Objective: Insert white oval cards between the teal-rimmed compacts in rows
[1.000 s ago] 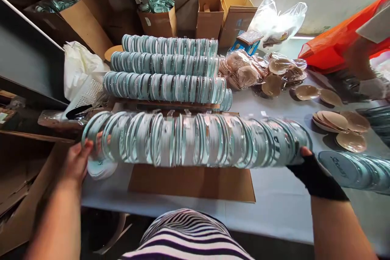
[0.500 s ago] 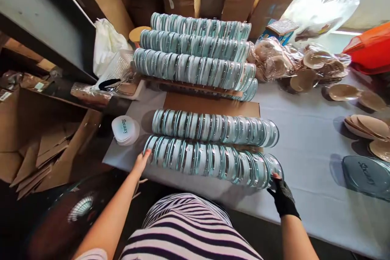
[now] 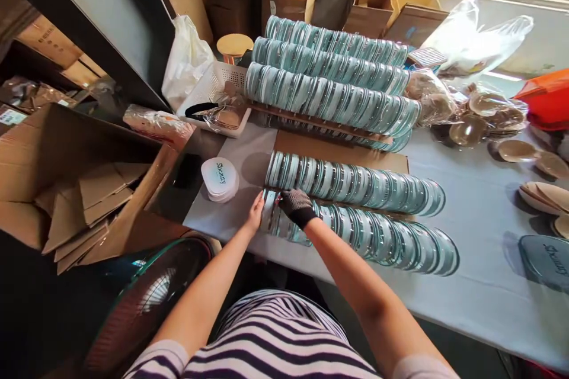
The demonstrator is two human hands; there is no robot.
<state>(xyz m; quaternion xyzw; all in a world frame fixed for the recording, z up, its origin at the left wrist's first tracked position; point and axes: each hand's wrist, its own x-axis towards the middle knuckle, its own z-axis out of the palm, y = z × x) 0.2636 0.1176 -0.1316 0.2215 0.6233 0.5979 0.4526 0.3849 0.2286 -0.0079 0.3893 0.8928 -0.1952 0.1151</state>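
A front row of clear, greenish dish-like pieces (image 3: 377,240), nested on edge, lies along the near side of the table. My bare left hand (image 3: 256,211) rests against the row's left end, fingers stretched out. Over the top of the same row, near that end, is my right hand (image 3: 297,204) in a dark glove with bare fingertips. Its fingers are curled down onto the pieces; what they pinch, if anything, is hidden. A second similar row (image 3: 355,183) lies just behind. Left of my left hand sits a stack of white rounded-square pieces (image 3: 220,179) with "beauty" lettering on top.
More rows of clear pieces (image 3: 329,98) are raised on cardboard at the back. A white basket (image 3: 208,92) stands back left, an open carton (image 3: 40,172) at far left. Beige dishes (image 3: 518,151) and a clear lettered dish (image 3: 544,257) lie on the right.
My right hand has left the row's right end and crossed over to its left part. My left hand stays at the left end. The view has shifted left.
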